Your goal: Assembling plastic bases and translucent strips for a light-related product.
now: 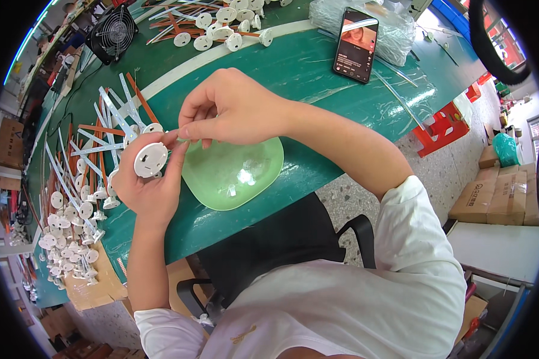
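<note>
**Closely held: a white disc at the edge of a green dish**

Head view: Just above the green table (317,66), the left hand (147,182) is cupping a round white disc (150,159), fingers curled behind it and thumb along its side, so its flat face is tilting up toward the camera. The right hand (230,107) is reaching across with thumb and forefinger pinched narrow on something small at the disc's upper right rim; what they are pinching is too small to tell. Both hands are hovering over the left rim of a pale green dish (263,173), which is holding a few tiny clear bits, close enough for picking.

To the left, a heap of white discs with white and orange strips (84,179) is crowding the table edge. Farther off, a phone (356,45) is leaning against a clear bag (395,30), and a small black fan (114,33) is sitting at the far left. Nothing is lying between hands and dish.
</note>
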